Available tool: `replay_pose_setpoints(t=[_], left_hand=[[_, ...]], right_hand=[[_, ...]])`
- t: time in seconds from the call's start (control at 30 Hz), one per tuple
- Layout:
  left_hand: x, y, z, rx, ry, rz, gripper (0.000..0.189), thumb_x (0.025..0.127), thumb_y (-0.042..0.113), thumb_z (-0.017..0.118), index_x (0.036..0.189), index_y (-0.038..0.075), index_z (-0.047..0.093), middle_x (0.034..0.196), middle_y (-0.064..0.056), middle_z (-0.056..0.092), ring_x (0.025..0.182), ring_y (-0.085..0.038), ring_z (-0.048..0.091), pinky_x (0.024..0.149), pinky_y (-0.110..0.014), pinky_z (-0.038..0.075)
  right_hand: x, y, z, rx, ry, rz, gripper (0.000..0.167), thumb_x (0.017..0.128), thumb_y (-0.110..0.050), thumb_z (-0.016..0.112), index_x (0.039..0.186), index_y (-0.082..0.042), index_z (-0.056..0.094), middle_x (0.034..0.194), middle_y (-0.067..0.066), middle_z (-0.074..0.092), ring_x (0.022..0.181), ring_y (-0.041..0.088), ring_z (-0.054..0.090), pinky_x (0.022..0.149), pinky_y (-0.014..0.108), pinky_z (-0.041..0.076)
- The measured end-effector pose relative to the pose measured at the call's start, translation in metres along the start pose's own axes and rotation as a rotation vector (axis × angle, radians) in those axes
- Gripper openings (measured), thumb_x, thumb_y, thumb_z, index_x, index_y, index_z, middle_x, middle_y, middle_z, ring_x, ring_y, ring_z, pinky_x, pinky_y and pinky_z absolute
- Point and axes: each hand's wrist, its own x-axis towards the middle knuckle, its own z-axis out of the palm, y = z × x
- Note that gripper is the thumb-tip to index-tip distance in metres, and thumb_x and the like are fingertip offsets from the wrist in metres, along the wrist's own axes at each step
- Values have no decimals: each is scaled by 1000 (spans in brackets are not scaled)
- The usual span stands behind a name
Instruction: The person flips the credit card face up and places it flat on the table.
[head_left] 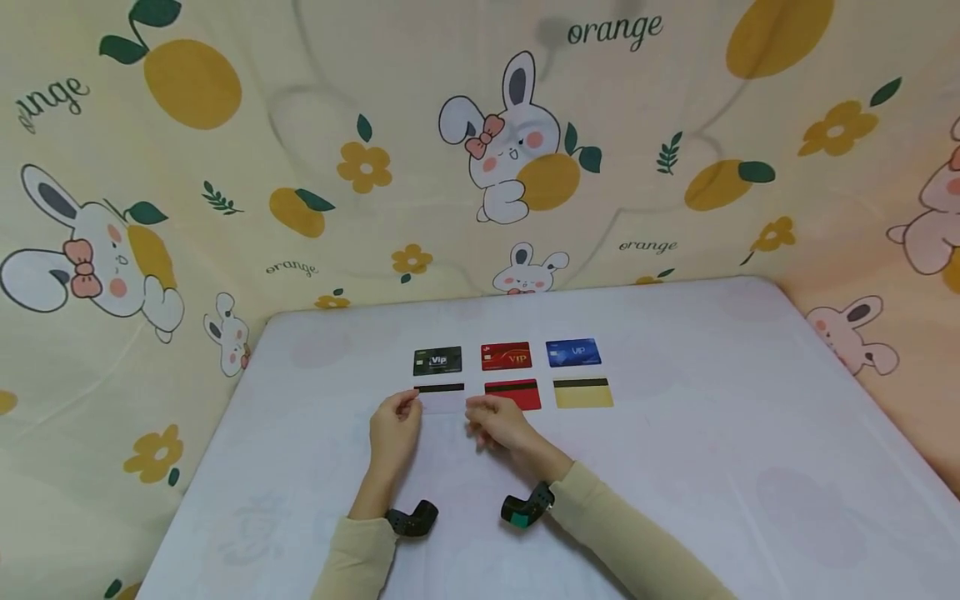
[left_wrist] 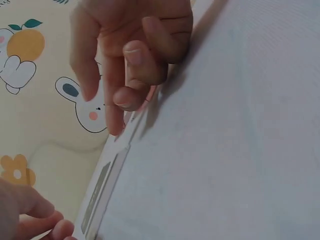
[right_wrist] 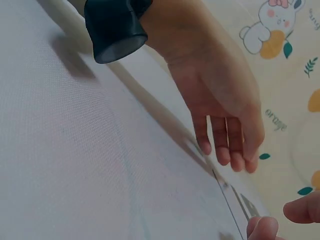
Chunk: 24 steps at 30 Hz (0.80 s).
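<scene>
Three cards form a back row: a dark green VIP card (head_left: 438, 361), a red VIP card (head_left: 506, 356) and a blue VIP card (head_left: 573, 352). In front of them lie a pale card (head_left: 442, 402) with a black stripe, a red striped card (head_left: 525, 395) and a gold striped card (head_left: 583, 394). The fingertips of my left hand (head_left: 396, 427) are at the left edge of the pale card; the right wrist view shows its fingers (right_wrist: 221, 150) fairly straight. Between the pale and red striped cards is my right hand (head_left: 506, 425), its thumb and fingers apart, partly covering the red one.
White cloth covers the table (head_left: 697, 400). A patterned curtain (head_left: 420, 75) with rabbits and oranges hangs behind and at both sides. Each wrist wears a dark strapped device, the left one (head_left: 414, 518) and the right one (head_left: 527, 506).
</scene>
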Motion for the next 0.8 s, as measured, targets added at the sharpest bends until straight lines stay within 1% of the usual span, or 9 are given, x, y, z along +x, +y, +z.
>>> replay_pose_setpoints(t=[0.1,0.23,0.37,0.43,0.47,0.53,0.63,0.7,0.8], left_hand=[[0,-4,-2,12,-1,-6,23,88,9,60,106,-1,71,92,-16,71,79,-15,60,69,-18,44],[-2,-8,-3,21,22,5,24,87,8,60,106,-2,71,91,-16,70,79,-17,60,69,-21,44],[-4,-14,-6,13,65,66,28,83,9,57,103,-6,70,85,-15,67,76,-19,59,67,-21,43],[-3,-16,-9,7,68,77,31,82,10,55,103,-8,69,84,-16,66,76,-20,59,67,-21,43],[-3,-16,-10,7,63,81,32,82,11,54,103,-8,69,85,-16,67,77,-20,59,68,-22,43],[-1,-16,-12,7,39,56,34,83,12,54,106,-8,68,88,-18,68,81,-24,61,72,-24,44],[2,-15,-14,17,-26,4,34,86,10,53,113,-7,66,99,-21,70,92,-30,63,80,-31,46],[3,-14,-13,23,-57,-22,34,88,8,54,116,-6,65,104,-21,70,97,-31,63,84,-33,46],[4,-13,-13,28,-87,-45,33,89,8,54,118,-4,64,109,-20,71,102,-30,64,89,-36,47]], right_hand=[[0,-2,1,7,-7,7,38,95,-18,56,130,-3,57,76,3,67,46,7,51,47,18,37],[1,-3,3,6,-4,13,41,95,-18,57,133,-3,54,76,5,68,46,8,51,46,18,36],[3,-3,6,-5,8,11,46,94,-18,57,137,-3,50,78,9,70,46,8,50,45,18,36],[3,-3,7,-3,7,12,48,94,-18,57,138,-3,49,78,9,70,46,8,50,46,18,36],[3,-4,8,3,3,16,48,94,-18,58,139,-3,49,78,8,70,46,7,51,46,18,36],[3,-3,8,2,-3,7,49,94,-19,58,138,-2,49,76,5,70,46,7,51,47,17,37],[2,-5,8,2,10,-25,47,93,-18,57,136,1,50,75,5,70,49,7,53,47,17,39],[3,-6,7,-2,40,-56,46,93,-16,57,134,3,51,81,10,72,55,7,56,49,17,44],[4,-8,6,-9,102,-67,44,93,-15,56,133,3,52,98,17,73,71,12,63,57,20,53]])
